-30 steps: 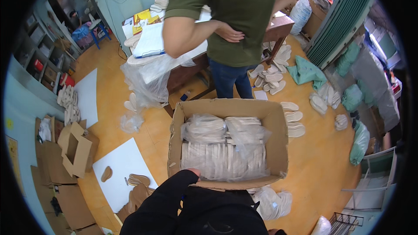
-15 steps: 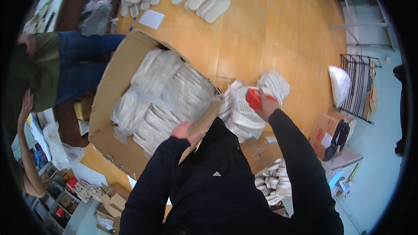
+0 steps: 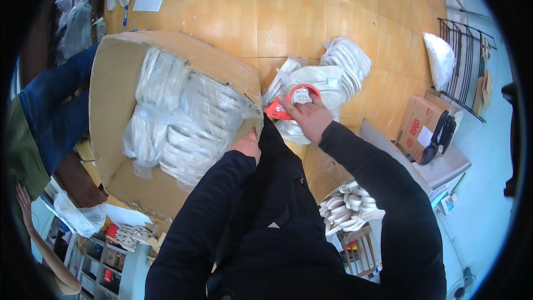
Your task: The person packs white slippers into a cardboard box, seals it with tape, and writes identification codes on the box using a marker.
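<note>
A large cardboard box (image 3: 114,100) stands in front of me on the left, its top open. Inside lie several pale shoe soles (image 3: 189,150) in clear plastic bags. My left hand (image 3: 248,147) grips the box's right edge, its fingers partly hidden by the wall. In my right hand (image 3: 312,119) is a red tape dispenser (image 3: 280,110) with a tape roll, held just right of the box corner. Below and behind the dispenser are bagged soles (image 3: 331,80) on the floor.
A person in jeans (image 3: 58,103) stands close at the left. More soles (image 3: 351,211) are heaped beside my right leg. Farther right are a printed carton (image 3: 413,122), a black wire rack (image 3: 458,58) and a white sack (image 3: 438,61). A paper sheet (image 3: 150,0) and pen (image 3: 125,15) lie beyond the box.
The tape dispenser in my right hand has moved left towards the box corner. My left hand has shifted along the box edge to a spot nearer that corner. The view has turned.
</note>
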`<state>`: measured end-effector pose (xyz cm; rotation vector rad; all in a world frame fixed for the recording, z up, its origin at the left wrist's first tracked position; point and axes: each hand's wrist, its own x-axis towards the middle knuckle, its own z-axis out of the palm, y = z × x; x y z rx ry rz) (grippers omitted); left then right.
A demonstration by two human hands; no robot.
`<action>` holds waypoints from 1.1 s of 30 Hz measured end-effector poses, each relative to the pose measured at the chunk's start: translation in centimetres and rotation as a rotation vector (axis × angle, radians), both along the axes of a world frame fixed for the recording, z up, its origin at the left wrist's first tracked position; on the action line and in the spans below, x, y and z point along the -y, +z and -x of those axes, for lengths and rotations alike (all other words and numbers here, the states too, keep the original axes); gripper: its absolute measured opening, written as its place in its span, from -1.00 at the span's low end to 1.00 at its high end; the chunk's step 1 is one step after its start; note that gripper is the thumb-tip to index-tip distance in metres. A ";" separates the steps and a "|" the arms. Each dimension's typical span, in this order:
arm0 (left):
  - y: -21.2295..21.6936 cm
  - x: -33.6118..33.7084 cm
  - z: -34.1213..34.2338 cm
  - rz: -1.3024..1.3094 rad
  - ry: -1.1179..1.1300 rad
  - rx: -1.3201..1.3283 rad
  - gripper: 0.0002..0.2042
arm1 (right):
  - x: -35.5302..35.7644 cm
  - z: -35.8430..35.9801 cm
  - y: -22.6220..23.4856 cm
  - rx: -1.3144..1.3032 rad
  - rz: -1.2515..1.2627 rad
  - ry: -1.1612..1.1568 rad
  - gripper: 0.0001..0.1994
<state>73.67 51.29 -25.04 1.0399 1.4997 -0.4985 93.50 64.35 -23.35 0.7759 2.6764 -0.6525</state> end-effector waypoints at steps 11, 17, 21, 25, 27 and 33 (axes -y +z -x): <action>-3.9 2.7 -1.4 -0.234 -0.218 0.031 -0.62 | 4.9 5.7 1.0 0.142 0.061 -0.187 -0.31; -4.7 2.4 -1.2 -0.283 -0.192 -0.005 -0.63 | 7.4 6.2 0.3 0.214 -0.036 -0.307 -0.26; -3.7 1.7 1.1 -0.337 -0.073 0.081 -0.65 | 9.9 6.0 0.9 0.125 0.018 -0.518 -0.18; -4.2 2.4 3.5 -0.156 0.326 0.238 -0.64 | 10.4 3.2 1.2 0.127 -0.103 -0.437 -0.18; -5.6 3.1 3.8 -0.098 0.518 0.266 -0.60 | 10.0 1.6 0.8 0.204 -0.108 -0.355 -0.19; -9.9 4.0 2.0 -0.368 -0.019 0.140 -0.57 | 8.9 5.7 -0.5 -0.029 -0.249 -0.297 -0.32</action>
